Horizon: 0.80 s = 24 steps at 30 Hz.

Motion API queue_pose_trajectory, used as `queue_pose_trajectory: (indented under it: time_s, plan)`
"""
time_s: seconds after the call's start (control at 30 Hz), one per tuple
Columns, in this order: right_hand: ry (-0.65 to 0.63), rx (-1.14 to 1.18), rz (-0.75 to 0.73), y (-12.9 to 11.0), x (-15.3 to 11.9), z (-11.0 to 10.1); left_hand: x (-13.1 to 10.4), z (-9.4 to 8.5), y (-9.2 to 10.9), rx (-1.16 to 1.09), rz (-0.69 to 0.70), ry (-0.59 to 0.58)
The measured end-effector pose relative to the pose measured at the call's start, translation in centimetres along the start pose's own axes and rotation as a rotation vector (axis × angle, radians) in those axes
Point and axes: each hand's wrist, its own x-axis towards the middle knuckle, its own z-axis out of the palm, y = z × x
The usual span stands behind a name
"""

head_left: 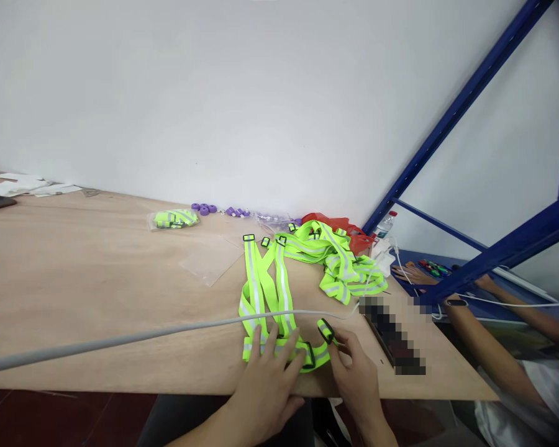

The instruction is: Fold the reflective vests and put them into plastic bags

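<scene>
A neon-yellow reflective vest (283,282) made of elastic straps with grey stripes and black buckles lies spread on the wooden table. My left hand (270,372) rests flat on its lower band, fingers stretched and spread. At the band's right end, my right hand (356,372) pinches the strap between thumb and fingers, just beside a black buckle (326,331) that is raised off the table. Behind to the right, a heap of similar reflective vests (345,267) lies tangled. A flat clear plastic bag (209,264) is left of the spread vest.
A grey cable (158,337) runs across the view above the vest. Further back are a bagged vest (174,218), purple rings (205,209), a red bag (323,220) and a bottle (386,225). A blue metal frame (447,146) and a co-worker's arms (489,347) are at right.
</scene>
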Motion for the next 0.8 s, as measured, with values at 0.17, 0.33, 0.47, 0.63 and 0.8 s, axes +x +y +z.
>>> queue_pose_trajectory:
  time_s: [0.17,0.33,0.47,0.63,0.8]
  plan:
    - [0.006,-0.037,0.001,1.4,-1.1,0.3,0.4,-0.8,0.3,-0.007,0.077,0.003]
    - [0.009,-0.058,-0.008,1.9,-1.2,0.6,0.7,-0.8,0.5,-0.008,0.066,-0.022]
    - [0.008,-0.091,-0.038,1.8,-1.3,0.7,1.0,-0.5,0.9,0.044,0.049,-0.044]
    - [0.012,-0.152,-0.067,2.2,-1.5,0.5,1.4,-1.9,1.1,0.034,0.095,-0.058]
    - [0.021,-0.228,-0.083,2.4,-1.4,0.2,1.1,-2.2,0.7,0.045,0.086,-0.059]
